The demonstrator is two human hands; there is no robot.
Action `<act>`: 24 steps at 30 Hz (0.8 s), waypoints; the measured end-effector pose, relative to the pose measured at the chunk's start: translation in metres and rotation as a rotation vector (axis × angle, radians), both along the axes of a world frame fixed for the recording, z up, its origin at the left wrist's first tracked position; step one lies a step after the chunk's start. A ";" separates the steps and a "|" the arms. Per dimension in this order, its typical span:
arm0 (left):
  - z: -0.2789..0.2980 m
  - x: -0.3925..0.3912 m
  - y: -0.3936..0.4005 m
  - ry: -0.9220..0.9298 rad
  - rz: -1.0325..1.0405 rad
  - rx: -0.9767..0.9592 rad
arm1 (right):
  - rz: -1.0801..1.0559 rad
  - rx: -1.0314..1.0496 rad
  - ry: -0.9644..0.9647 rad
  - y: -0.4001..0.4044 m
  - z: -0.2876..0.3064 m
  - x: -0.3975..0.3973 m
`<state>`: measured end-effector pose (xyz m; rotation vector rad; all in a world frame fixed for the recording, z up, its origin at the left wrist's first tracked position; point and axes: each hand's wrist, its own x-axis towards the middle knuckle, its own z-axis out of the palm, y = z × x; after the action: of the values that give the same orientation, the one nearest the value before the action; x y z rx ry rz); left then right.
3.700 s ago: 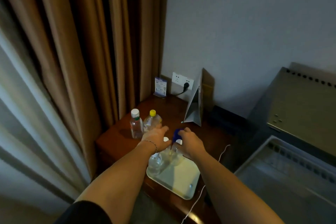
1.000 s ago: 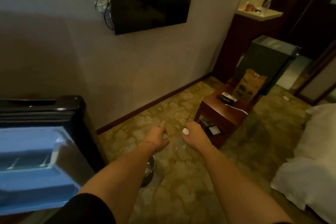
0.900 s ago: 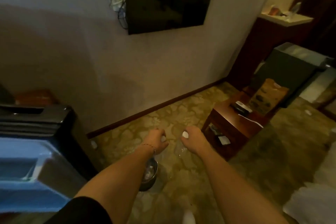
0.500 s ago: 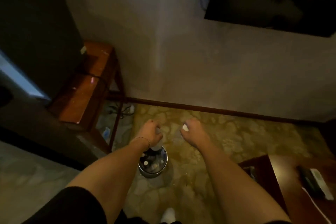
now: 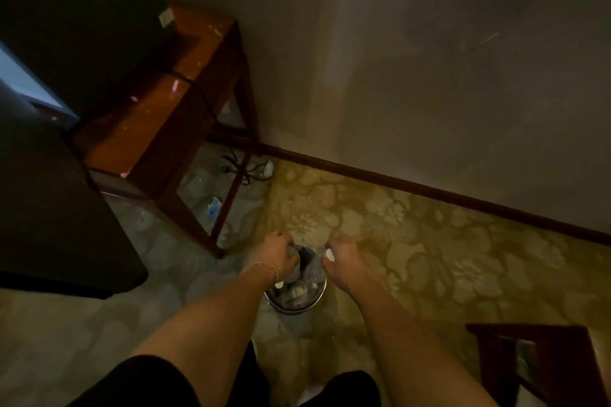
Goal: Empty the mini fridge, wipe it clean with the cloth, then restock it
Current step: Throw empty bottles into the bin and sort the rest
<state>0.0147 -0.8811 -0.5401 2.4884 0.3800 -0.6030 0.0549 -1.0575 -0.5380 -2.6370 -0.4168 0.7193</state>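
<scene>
My left hand (image 5: pixel 276 256) grips a clear plastic bottle (image 5: pixel 293 266) over a small round metal bin (image 5: pixel 291 306) on the carpet. My right hand (image 5: pixel 344 263) holds a second clear bottle with a white cap (image 5: pixel 330 255), its body (image 5: pixel 314 269) pointing down into the bin. Several bottles and a white cap (image 5: pixel 280 284) show inside the bin. The black mini fridge (image 5: pixel 82 10) stands at the upper left on a wooden stand (image 5: pixel 158 102), its dark door (image 5: pixel 49 208) swung open towards me. No cloth is in view.
A grey wall and dark skirting board (image 5: pixel 429 188) run behind the bin. Cables and a plug (image 5: pixel 246 170) lie under the stand, beside a blue scrap (image 5: pixel 213 208). A dark wooden table corner (image 5: pixel 545 360) sits at the lower right. My dark-clothed legs fill the bottom edge.
I turned from the side table with its tray, carrying a bottle in each hand, and looked down. Both hands have come lower and now hold the bottles over the bin.
</scene>
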 end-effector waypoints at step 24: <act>-0.391 0.043 -0.014 0.099 -0.123 0.123 | 0.102 -0.087 0.108 0.044 -0.392 0.037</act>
<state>0.0572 -0.8947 -0.9309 2.6208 0.3119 -0.7756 0.0915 -1.0139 -0.9298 -2.6577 -0.5021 0.9270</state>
